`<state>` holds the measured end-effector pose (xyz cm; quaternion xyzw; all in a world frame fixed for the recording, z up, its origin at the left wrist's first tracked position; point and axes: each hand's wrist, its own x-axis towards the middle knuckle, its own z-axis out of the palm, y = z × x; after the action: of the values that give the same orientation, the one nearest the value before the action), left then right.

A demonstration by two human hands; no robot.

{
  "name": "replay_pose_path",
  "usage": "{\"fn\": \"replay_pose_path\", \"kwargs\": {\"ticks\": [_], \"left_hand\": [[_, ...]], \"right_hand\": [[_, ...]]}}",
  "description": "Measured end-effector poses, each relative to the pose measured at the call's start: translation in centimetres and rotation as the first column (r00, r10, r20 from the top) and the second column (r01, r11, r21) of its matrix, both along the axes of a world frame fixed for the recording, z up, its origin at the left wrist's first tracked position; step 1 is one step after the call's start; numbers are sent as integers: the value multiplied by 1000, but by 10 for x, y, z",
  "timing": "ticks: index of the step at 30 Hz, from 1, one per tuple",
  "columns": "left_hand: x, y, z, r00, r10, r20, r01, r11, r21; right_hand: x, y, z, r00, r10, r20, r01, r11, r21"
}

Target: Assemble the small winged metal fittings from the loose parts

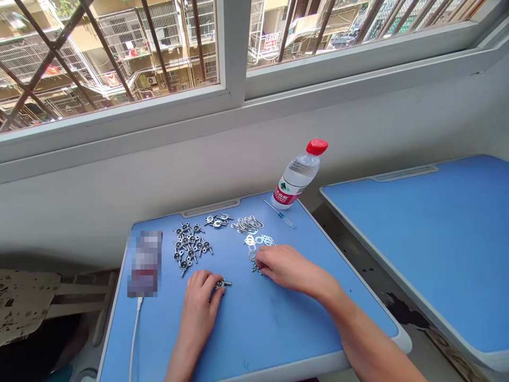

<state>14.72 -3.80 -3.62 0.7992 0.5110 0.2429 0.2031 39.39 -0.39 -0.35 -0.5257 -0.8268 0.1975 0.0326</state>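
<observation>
- While pinching a fitting (220, 285) between the thumb and fingertips of the left hand (201, 297), resting that hand around the near middle of the desk (258, 339).
- Pointing the stem of the fitting to the right, just above the blue top.
- Reaching in from the right with the right hand (292, 268), bending curled fingers down over small screws (254, 268).
- Being unable to tell grasping from mere touching at those right fingertips, partly hidden and too small to judge.
- Seeing plates (249, 240) just to the far side of the right hand, and looped links (247, 225) farther off.
- Having clustered fittings (193, 244) on the left, and a few similar pieces (218, 219) between cluster and links.
- Noticing a thin tool (280, 215) near a red-capped bottle (296, 180) at the far right corner.
- Finding a pixelated item (145, 263) at the left edge, trailing a white cable (135, 331) nearward.
- Facing a second desk (421, 212) on the right.
</observation>
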Motion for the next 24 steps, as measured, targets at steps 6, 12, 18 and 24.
{"fn": "replay_pose_path", "kwargs": {"ticks": [6,12,18,24], "left_hand": [[-1,0,-1,1000,-2,10,2,1000,3],[0,-1,0,1000,-3,-7,3,1000,4],[1,-2,5,1000,22,-20,-22,999,-29],[0,-5,7,989,110,97,-100,989,-109]], "right_hand": [[-6,-1,-2,999,2,40,-2,1000,0],[-7,-2,-1,999,2,47,-2,1000,5],[-9,-1,12,987,-39,-153,38,999,-7],[-26,-4,6,939,22,-342,-5,999,51]]}}
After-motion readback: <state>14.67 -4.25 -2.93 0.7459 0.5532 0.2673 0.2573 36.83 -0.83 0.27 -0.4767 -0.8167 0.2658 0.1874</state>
